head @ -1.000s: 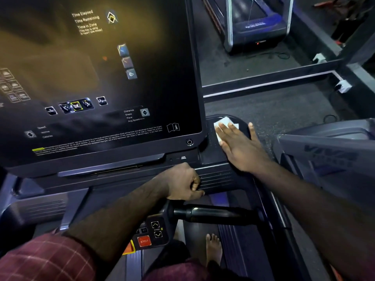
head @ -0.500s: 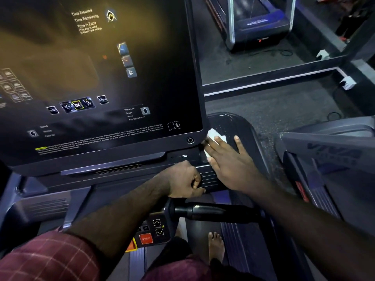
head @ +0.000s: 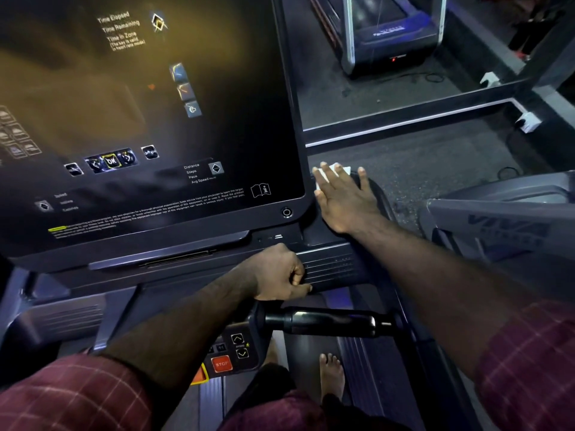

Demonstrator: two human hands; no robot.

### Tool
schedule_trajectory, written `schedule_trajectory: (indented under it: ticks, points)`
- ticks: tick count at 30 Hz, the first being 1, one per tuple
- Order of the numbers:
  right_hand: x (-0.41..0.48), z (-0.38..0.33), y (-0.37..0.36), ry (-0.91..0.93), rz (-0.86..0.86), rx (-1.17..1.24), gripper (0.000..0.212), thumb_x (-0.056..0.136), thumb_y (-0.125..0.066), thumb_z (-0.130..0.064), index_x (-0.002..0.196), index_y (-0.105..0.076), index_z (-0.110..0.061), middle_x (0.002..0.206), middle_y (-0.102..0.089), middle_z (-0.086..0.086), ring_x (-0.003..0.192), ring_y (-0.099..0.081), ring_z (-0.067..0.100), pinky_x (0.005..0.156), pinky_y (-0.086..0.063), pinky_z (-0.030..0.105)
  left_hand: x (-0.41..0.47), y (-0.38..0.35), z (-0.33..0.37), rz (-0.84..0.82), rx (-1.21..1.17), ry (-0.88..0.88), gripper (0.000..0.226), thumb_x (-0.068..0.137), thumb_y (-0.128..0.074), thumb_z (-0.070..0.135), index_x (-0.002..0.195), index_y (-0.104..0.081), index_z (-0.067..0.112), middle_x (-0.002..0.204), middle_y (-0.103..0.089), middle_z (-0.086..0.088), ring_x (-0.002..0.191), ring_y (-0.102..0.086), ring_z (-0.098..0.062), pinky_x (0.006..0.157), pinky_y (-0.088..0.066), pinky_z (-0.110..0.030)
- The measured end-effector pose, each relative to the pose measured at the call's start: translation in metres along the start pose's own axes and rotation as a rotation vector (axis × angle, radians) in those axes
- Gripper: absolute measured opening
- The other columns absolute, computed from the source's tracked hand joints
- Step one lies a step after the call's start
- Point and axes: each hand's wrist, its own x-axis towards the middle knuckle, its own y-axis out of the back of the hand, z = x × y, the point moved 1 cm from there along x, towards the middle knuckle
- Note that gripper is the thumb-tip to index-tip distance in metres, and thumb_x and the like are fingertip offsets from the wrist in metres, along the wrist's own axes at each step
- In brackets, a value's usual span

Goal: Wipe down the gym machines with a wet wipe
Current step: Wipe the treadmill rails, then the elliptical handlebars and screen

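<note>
**Centre frame: wet wipe (head: 343, 169) pressed flat**

At lower centre, the console edge (head: 329, 269) is gripped by the left hand (head: 277, 275), fingers curled. Beyond, beside the screen (head: 155, 119), the wet wipe is pressed onto the side tray (head: 375, 194) by the right hand (head: 345, 203), fingers straight.

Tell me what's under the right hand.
A white wipe, pressed flat on the treadmill's dark side tray. Only its far edge shows past the fingers; the right hand covers the rest.
</note>
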Motion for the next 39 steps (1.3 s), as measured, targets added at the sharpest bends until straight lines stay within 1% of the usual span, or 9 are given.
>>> schedule_trajectory:
  ticks: [3,7,13,20,24,28,34,37,39]
  points:
    - [-0.016,-0.028,-0.001,0.099,-0.045,0.064,0.061,0.106,-0.020,-0.039,0.166,-0.011,-0.029,0.174,-0.006,-0.012,0.160,0.001,0.013,0.127,0.007,0.056,0.000,0.000,0.001,0.021,0.009,0.004,0.038,0.088,-0.068,0.044,0.061,-0.063,0.018,0.058,-0.064,0.009,0.056,-0.058,-0.006,0.059,-0.039,-0.017]
    - [-0.066,-0.030,-0.013,0.173,0.022,0.070,0.053,0.110,-0.022,-0.041,0.162,-0.028,-0.032,0.171,-0.021,-0.015,0.159,-0.008,0.009,0.128,-0.002,0.058,0.001,0.000,0.002,0.009,0.007,-0.003,0.038,0.089,-0.066,0.044,0.062,-0.065,0.016,0.058,-0.066,0.007,0.055,-0.059,-0.008,0.059,-0.044,-0.021]
    - [-0.098,0.023,-0.019,0.100,0.021,0.020,0.059,0.110,-0.017,-0.045,0.166,0.002,-0.035,0.172,0.000,-0.018,0.159,-0.002,0.004,0.128,0.003,0.057,0.000,0.001,0.001,0.009,0.027,-0.003,0.039,0.091,-0.067,0.046,0.066,-0.068,0.017,0.059,-0.066,0.009,0.057,-0.060,-0.006,0.056,-0.041,-0.015]
    - [-0.022,0.044,0.004,0.069,-0.026,0.146,0.064,0.112,-0.018,-0.042,0.164,0.016,-0.028,0.174,0.001,-0.008,0.159,0.003,0.008,0.127,0.015,0.048,-0.001,0.002,0.002,0.002,0.022,0.021,0.041,0.091,-0.066,0.049,0.065,-0.067,0.017,0.060,-0.066,0.008,0.058,-0.062,-0.008,0.059,-0.048,-0.022]
    - [0.015,0.048,0.013,0.167,-0.088,0.150,0.058,0.112,-0.017,-0.042,0.166,0.002,-0.033,0.174,-0.013,-0.007,0.159,-0.005,0.008,0.127,0.013,0.045,0.001,0.001,0.003,-0.003,0.026,0.030,0.038,0.092,-0.067,0.045,0.067,-0.069,0.017,0.061,-0.067,0.009,0.060,-0.062,-0.007,0.058,-0.036,-0.011]
    - [0.009,0.053,0.014,0.089,-0.030,0.188,0.054,0.113,-0.022,-0.039,0.166,-0.013,-0.034,0.172,-0.017,-0.013,0.159,-0.012,0.009,0.127,0.009,0.049,0.001,0.002,0.003,-0.004,0.031,0.029,0.038,0.093,-0.067,0.046,0.067,-0.069,0.018,0.062,-0.067,0.011,0.059,-0.061,-0.004,0.058,-0.032,-0.007]
    - [-0.060,0.074,-0.001,-0.062,0.002,0.261,0.057,0.113,-0.023,-0.036,0.167,-0.007,-0.026,0.174,-0.002,-0.009,0.160,-0.004,0.009,0.130,0.002,0.047,0.001,0.005,0.009,-0.033,0.061,0.010,0.042,0.091,-0.065,0.054,0.069,-0.069,0.019,0.064,-0.067,0.010,0.059,-0.060,-0.005,0.059,-0.042,-0.015]
    - [-0.106,0.073,-0.012,-0.086,0.033,0.283,0.057,0.113,-0.023,-0.037,0.167,-0.007,-0.027,0.174,0.000,-0.009,0.160,-0.006,0.011,0.127,0.002,0.040,0.000,0.006,0.011,-0.095,0.060,0.011,0.054,0.087,-0.058,0.072,0.071,-0.070,0.022,0.065,-0.068,0.011,0.061,-0.062,-0.004,0.066,-0.053,-0.029]
    - [-0.130,0.065,-0.017,-0.126,0.056,0.295,0.058,0.112,-0.025,-0.036,0.167,-0.009,-0.028,0.174,-0.002,-0.010,0.160,-0.007,0.009,0.126,0.000,0.038,-0.001,0.007,0.014,-0.122,0.059,0.038,0.063,0.082,-0.056,0.084,0.074,-0.070,0.023,0.064,-0.066,0.010,0.062,-0.061,-0.004,0.064,-0.050,-0.028]
